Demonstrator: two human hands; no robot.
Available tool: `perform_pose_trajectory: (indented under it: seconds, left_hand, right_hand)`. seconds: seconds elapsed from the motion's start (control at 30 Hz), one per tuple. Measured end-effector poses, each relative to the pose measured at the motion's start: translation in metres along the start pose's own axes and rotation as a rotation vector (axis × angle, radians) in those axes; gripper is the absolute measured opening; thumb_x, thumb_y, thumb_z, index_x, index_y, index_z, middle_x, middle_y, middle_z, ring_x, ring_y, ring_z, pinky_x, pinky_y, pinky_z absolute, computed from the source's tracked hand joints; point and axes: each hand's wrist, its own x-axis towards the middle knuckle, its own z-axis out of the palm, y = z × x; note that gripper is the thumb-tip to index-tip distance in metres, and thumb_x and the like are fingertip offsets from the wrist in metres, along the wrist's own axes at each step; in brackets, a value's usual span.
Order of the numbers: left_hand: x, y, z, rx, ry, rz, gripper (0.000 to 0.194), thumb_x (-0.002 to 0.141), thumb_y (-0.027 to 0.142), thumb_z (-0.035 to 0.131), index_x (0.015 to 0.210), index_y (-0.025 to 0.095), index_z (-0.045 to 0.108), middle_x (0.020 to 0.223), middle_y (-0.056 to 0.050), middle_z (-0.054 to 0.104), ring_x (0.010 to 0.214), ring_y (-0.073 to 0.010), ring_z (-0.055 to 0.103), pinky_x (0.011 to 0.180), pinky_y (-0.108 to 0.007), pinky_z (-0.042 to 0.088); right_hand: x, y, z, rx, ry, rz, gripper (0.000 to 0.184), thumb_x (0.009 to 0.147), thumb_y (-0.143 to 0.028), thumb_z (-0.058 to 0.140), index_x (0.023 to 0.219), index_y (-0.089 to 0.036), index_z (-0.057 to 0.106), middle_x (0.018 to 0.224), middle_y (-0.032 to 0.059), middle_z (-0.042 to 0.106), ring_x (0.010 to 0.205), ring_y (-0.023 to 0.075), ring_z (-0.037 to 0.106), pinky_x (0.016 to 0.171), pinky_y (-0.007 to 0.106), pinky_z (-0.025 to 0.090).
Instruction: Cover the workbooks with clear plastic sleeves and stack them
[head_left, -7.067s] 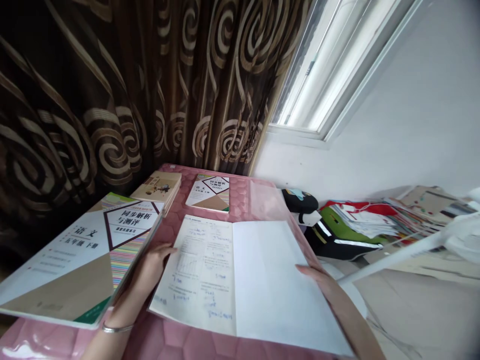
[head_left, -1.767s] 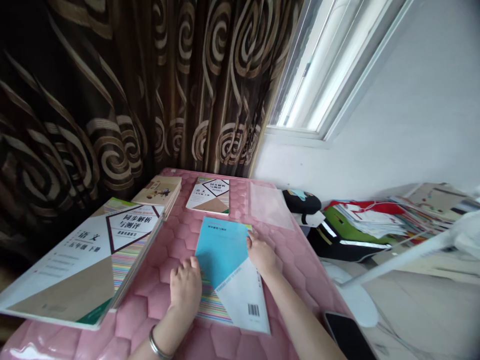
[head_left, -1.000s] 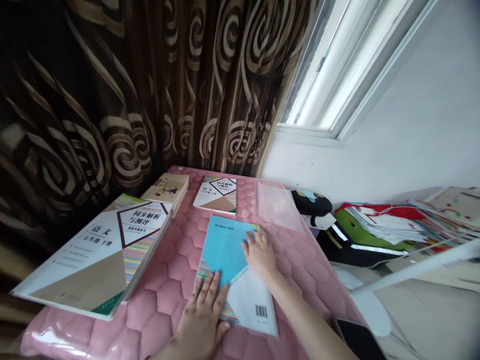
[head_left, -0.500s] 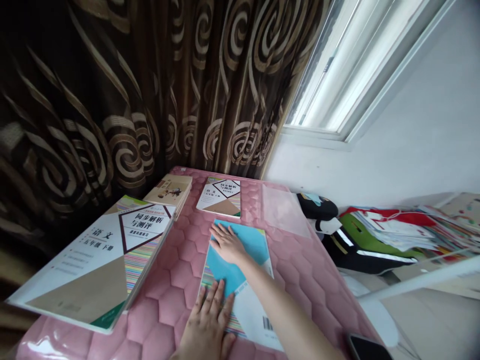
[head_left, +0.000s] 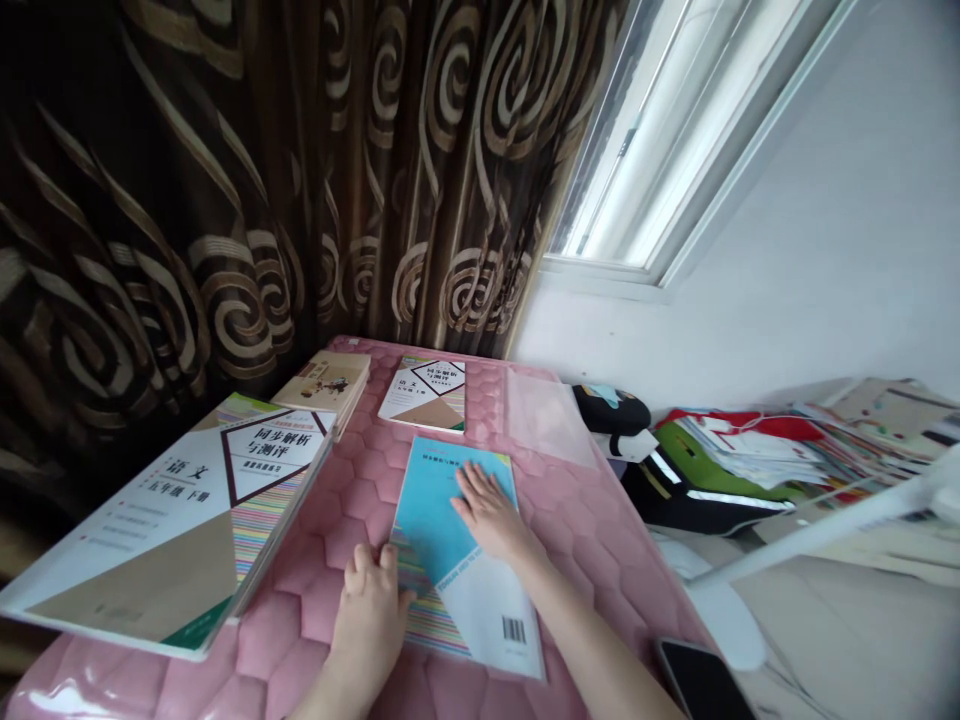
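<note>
A blue and white exercise book (head_left: 427, 510) lies back cover up, its barcode near the lower right corner. My right hand (head_left: 491, 515) is open and rests flat on the blue part, fingers spread. At the book's left edge, my left hand (head_left: 367, 615) has its fingers curled in and its thumb against the edge. Its fingertips are hidden, so whether it pinches the cover does not show. To the left lies a larger-looking workbook (head_left: 187, 520) with a striped, brown and white cover.
A smaller workbook (head_left: 424, 392) and a tan stack of booklets (head_left: 326, 385) lie at the back of the pink padded tabletop (head_left: 360, 500). A clear plastic sheet (head_left: 551, 415) is at right. Near the right edge sits a phone (head_left: 705, 680); beyond are a bag and papers (head_left: 750, 460).
My right hand has slid right and slightly nearer across the blue cover. My left hand has moved left off the cover to its edge, and its fingers have curled. The view has shifted slightly.
</note>
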Motion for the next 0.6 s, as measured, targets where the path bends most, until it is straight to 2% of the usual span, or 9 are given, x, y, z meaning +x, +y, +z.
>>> perform_pose_trajectory:
  seconds: [0.1, 0.17, 0.27, 0.33, 0.4, 0.47, 0.53, 0.6]
  left_hand:
    - [0.010, 0.000, -0.011, -0.089, -0.094, -0.098, 0.045, 0.076, 0.018, 0.062, 0.117, 0.003, 0.052, 0.110, -0.019, 0.056, 0.098, -0.0271, 0.062, 0.079, -0.033, 0.048]
    - [0.017, -0.004, -0.015, -0.169, -0.127, -0.120, 0.047, 0.070, 0.019, 0.067, 0.112, 0.003, 0.052, 0.109, -0.020, 0.058, 0.098, -0.0276, 0.062, 0.078, -0.032, 0.047]
    - [0.027, -0.014, -0.016, -0.338, -0.147, -0.120, 0.042, 0.065, 0.021, 0.069, 0.102, 0.007, 0.055, 0.101, -0.015, 0.063, 0.095, -0.0267, 0.062, 0.076, -0.030, 0.045]
    - [0.032, -0.021, -0.012, -0.479, -0.177, -0.111, 0.025, 0.066, 0.026, 0.066, 0.085, 0.012, 0.058, 0.084, -0.007, 0.064, 0.084, -0.0242, 0.062, 0.068, -0.028, 0.042]
    - [0.034, -0.024, -0.008, -0.666, -0.217, -0.100, 0.020, 0.067, 0.035, 0.062, 0.067, 0.017, 0.052, 0.064, 0.001, 0.055, 0.067, -0.0189, 0.057, 0.059, -0.026, 0.036]
    - [0.035, -0.024, -0.008, -0.900, -0.228, -0.084, 0.030, 0.066, 0.044, 0.061, 0.059, 0.020, 0.044, 0.055, 0.005, 0.044, 0.057, -0.0138, 0.048, 0.054, -0.024, 0.032]
    - [0.035, -0.022, -0.019, -1.099, -0.199, -0.051, 0.034, 0.066, 0.048, 0.060, 0.060, 0.021, 0.040, 0.054, 0.007, 0.040, 0.054, -0.0111, 0.043, 0.052, -0.023, 0.031]
    - [0.035, -0.019, -0.045, -1.163, -0.144, 0.001, 0.032, 0.069, 0.047, 0.059, 0.063, 0.021, 0.041, 0.056, 0.007, 0.042, 0.054, -0.0101, 0.040, 0.052, -0.021, 0.031]
  right_hand:
    - [-0.013, 0.025, -0.002, -0.052, 0.011, 0.134, 0.058, 0.099, -0.043, 0.025, 0.144, -0.008, 0.036, 0.152, 0.0155, 0.029, 0.142, 0.0247, 0.025, 0.115, 0.045, 0.023]
    - [-0.015, 0.028, -0.002, -0.077, 0.044, 0.161, 0.058, 0.099, -0.042, 0.026, 0.143, -0.006, 0.038, 0.151, 0.0172, 0.031, 0.142, 0.0260, 0.026, 0.115, 0.047, 0.022]
    - [-0.014, 0.020, -0.001, -0.107, 0.107, 0.194, 0.056, 0.099, -0.041, 0.029, 0.140, -0.006, 0.044, 0.149, 0.0183, 0.036, 0.140, 0.0283, 0.030, 0.114, 0.049, 0.021]
    - [-0.015, 0.011, -0.002, -0.110, 0.126, 0.237, 0.051, 0.099, -0.036, 0.030, 0.137, -0.007, 0.048, 0.147, 0.0177, 0.040, 0.138, 0.0285, 0.034, 0.114, 0.048, 0.022]
    - [-0.016, 0.004, -0.003, -0.100, 0.130, 0.294, 0.048, 0.098, -0.030, 0.030, 0.135, -0.007, 0.051, 0.146, 0.0173, 0.043, 0.137, 0.0284, 0.036, 0.113, 0.047, 0.024]
    - [-0.018, -0.005, -0.004, -0.073, 0.127, 0.338, 0.046, 0.097, -0.026, 0.031, 0.134, -0.007, 0.052, 0.145, 0.0174, 0.044, 0.136, 0.0291, 0.037, 0.112, 0.046, 0.027]
    - [-0.017, -0.015, -0.004, -0.017, 0.116, 0.352, 0.045, 0.096, -0.026, 0.033, 0.134, -0.011, 0.052, 0.145, 0.0159, 0.044, 0.137, 0.0309, 0.035, 0.110, 0.050, 0.029]
    - [-0.011, -0.027, -0.006, 0.084, 0.107, 0.348, 0.046, 0.096, -0.028, 0.034, 0.135, -0.015, 0.052, 0.146, 0.0139, 0.043, 0.138, 0.0326, 0.034, 0.109, 0.054, 0.029]
